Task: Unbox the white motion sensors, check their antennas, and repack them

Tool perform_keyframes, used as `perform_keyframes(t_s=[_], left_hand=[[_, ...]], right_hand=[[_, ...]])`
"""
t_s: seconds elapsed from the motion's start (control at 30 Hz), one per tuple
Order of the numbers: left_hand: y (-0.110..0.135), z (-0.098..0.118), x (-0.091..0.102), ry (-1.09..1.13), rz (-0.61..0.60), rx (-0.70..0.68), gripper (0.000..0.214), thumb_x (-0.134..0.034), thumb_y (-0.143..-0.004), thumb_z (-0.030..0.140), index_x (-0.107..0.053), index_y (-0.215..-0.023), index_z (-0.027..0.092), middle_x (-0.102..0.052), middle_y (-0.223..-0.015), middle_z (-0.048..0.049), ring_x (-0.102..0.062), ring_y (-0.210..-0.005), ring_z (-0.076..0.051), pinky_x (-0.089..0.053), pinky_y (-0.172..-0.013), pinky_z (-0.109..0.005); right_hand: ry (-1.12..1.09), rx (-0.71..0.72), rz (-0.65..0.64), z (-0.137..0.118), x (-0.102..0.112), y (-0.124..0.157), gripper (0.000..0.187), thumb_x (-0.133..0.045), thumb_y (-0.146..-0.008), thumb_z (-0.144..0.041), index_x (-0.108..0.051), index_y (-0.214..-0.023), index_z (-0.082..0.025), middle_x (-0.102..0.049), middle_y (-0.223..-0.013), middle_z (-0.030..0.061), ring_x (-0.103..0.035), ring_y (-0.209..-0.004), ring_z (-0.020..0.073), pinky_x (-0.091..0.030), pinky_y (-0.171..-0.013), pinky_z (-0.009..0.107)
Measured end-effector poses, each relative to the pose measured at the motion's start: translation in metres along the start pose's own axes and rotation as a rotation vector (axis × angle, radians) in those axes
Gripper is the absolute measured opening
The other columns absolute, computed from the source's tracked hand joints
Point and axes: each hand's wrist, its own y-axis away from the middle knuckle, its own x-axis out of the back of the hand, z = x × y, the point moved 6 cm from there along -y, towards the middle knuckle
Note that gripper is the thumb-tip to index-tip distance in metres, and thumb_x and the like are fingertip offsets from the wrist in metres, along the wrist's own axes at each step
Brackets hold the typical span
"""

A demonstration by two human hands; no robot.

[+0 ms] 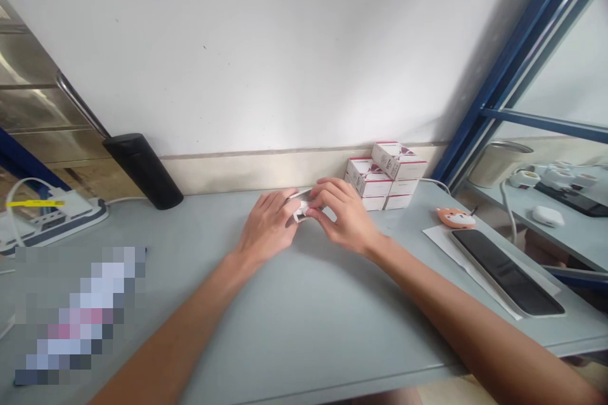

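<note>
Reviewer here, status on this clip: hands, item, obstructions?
Left hand and right hand together, both on a small white item. Stacked red-trimmed white boxes just behind.

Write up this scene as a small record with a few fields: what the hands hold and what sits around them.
Surface: grey-blue desk against a white wall
Left hand: grips small white object
Right hand: grips the same object from the other side
Behind the hands: stacked white boxes with red edges
Right of them: orange fox-faced figure; dark-screened device
Far left: power strip
</note>
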Motion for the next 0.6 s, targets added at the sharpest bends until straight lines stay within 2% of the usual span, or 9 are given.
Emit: perform_keyframes(t_s=[0.17, 0.23, 0.33, 0.43, 0.53, 0.6], left_hand=[[-0.001, -0.004, -0.001, 0.021, -0.01, 0.053, 0.032, -0.07, -0.089, 0.014, -0.06, -0.118, 0.026, -0.075, -0.126, -0.0089, -0.074, -0.114, -0.027, -0.056, -0.095, -0.043], [-0.001, -0.004, -0.002, 0.021, -0.015, 0.052, 0.033, -0.069, -0.089, 0.013, -0.06, -0.118, 0.026, -0.075, -0.126, -0.0088, -0.074, -0.115, -0.028, -0.055, -0.095, -0.043], [-0.002, 0.001, 0.0, 0.008, 0.002, 0.001, 0.034, -0.067, -0.088, 0.009, -0.059, -0.117, 0.026, -0.075, -0.126, -0.0086, -0.074, -0.113, -0.027, -0.055, -0.094, -0.043], [-0.002, 0.006, 0.001, -0.002, 0.002, -0.053, 0.034, -0.065, -0.089, 0.006, -0.058, -0.115, 0.026, -0.076, -0.123, -0.0081, -0.075, -0.111, -0.027, -0.055, -0.091, -0.042], [-0.004, 0.005, 0.001, -0.006, -0.016, -0.008, 0.032, -0.068, -0.09, 0.01, -0.059, -0.117, 0.026, -0.076, -0.123, -0.0077, -0.075, -0.11, -0.027, -0.055, -0.091, -0.042], [-0.005, 0.001, 0.002, 0.004, -0.023, 0.052, 0.032, -0.072, -0.092, 0.017, -0.059, -0.12, 0.026, -0.076, -0.125, -0.0077, -0.075, -0.111, -0.027, -0.056, -0.093, -0.043]], right_hand=[[-0.017, -0.049, -0.022, -0.003, -0.002, 0.0, 0.007, -0.057, -0.106, -0.031, -0.06, -0.101, -0.027, -0.075, -0.108, 0.0053, -0.055, -0.14, 0.029, -0.043, -0.111, 0.049], [-0.027, -0.061, -0.044, -0.003, -0.002, 0.0, 0.008, -0.055, -0.107, -0.031, -0.061, -0.111, -0.027, -0.074, -0.107, 0.0061, -0.057, -0.137, 0.0289, -0.043, -0.111, 0.049], [-0.042, -0.074, -0.065, -0.003, -0.001, 0.0, 0.019, -0.058, -0.104, -0.032, -0.061, -0.122, -0.027, -0.073, -0.105, 0.0071, -0.058, -0.132, 0.0294, -0.044, -0.11, 0.049], [-0.055, -0.044, -0.061, -0.004, 0.001, 0.0, 0.013, -0.064, -0.101, -0.034, -0.063, -0.112, -0.026, -0.072, -0.1, 0.0064, -0.06, -0.128, 0.0297, -0.046, -0.107, 0.048], [-0.064, -0.034, 0.014, 0.001, 0.011, -0.004, 0.01, -0.065, -0.1, -0.034, -0.061, -0.105, -0.026, -0.073, -0.104, 0.0069, -0.063, -0.124, 0.0292, -0.048, -0.104, 0.047], [-0.052, -0.088, 0.128, 0.011, 0.026, -0.007, 0.012, -0.063, -0.101, -0.036, -0.061, -0.106, -0.026, -0.073, -0.11, 0.0085, -0.066, -0.116, 0.0282, -0.05, -0.1, 0.045]])
